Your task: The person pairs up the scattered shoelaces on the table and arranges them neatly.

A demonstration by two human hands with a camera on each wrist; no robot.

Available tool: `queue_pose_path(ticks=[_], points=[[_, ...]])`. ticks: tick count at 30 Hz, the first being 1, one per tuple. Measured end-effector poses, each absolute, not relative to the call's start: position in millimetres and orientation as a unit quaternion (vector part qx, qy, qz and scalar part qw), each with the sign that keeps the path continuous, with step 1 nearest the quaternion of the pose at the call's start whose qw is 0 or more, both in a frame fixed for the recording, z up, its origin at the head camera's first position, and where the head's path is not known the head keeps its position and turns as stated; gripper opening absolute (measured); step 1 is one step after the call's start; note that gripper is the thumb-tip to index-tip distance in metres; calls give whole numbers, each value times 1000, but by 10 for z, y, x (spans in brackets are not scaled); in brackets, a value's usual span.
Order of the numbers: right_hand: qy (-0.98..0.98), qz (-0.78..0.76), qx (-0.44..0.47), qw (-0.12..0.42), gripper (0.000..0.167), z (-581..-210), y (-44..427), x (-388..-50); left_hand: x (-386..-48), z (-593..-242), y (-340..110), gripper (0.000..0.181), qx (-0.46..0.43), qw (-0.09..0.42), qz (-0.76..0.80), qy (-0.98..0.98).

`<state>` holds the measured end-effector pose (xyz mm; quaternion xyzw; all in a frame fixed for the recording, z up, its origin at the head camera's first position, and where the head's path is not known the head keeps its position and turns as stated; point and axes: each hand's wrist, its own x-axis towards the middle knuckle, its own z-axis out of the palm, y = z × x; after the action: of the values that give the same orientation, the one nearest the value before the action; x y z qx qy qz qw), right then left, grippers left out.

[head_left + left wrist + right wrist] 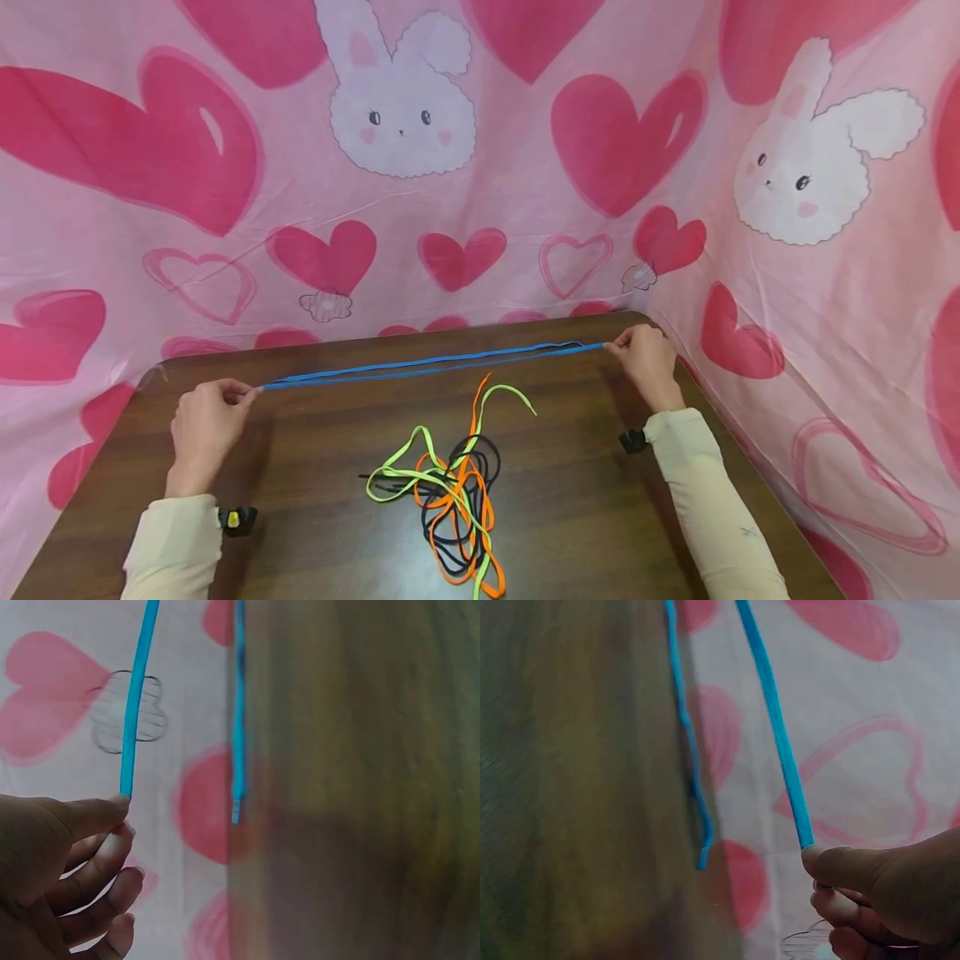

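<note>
2 blue laces. Taut lace (132, 720) runs nearly straight between left fingers (105, 862) and right fingers (836, 906), looks lifted off the counter (322, 467). Left fingers: thumb and forefinger closed in a pinch on 1 end, the rest loosely bent with gaps, nothing else held. Right fingers: same kind of pinch on the opposite end, others curled below. Lace tips hidden in both pinches; can't tell how much pokes past.

Loose lace (239, 712) lies on the counter just beyond the taut lace, between the 2 sets of fingers; both its ends stop short of them, the right end wavy.

Nearer the person, between both sets of fingers and well apart from them: tangle of orange lace (491, 515), green lace (423, 475), black lace (495, 458). Pink sheet (405, 208) behind.

Handling, judged: taut lace light, soft, flat, limp unless tensioned, not fragile, maybe slightly slick. Best hold: thumb-and-forefinger pinch right at each end, light pull; a mid-length grip would let it sag.
</note>
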<state>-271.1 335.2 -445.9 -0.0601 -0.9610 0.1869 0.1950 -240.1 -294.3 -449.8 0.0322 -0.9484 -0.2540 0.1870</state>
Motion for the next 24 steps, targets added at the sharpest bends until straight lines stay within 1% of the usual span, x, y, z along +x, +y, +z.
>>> queue_pose_path(ticks=[7, 11, 15, 20, 24], points=[[-967, 201, -51, 152, 13, -4633, 3329, -2838, -2544, -4681, -3027, 23, 25, 151, -243, -958], [-970, 203, -50, 127, 12, -4739, 3321, -2937, -2655, -4780, -3040, 21, 18, 124, -244, -962], [-974, 202, -57, 88, 12, -4830, 3325, -3023, -2744, -4869, -3044, 19, 19, 98, -240, -966], [-976, 203, -69, 45, 15, -4901, 3333, -3066, -2788, -4947, -3054, 15, 16, 88, -249, -964], [-973, 217, -69, 31, 19, -4928, 3343, -3078, -2802, -4976, -3065, 15, 22, 86, -255, -963]])
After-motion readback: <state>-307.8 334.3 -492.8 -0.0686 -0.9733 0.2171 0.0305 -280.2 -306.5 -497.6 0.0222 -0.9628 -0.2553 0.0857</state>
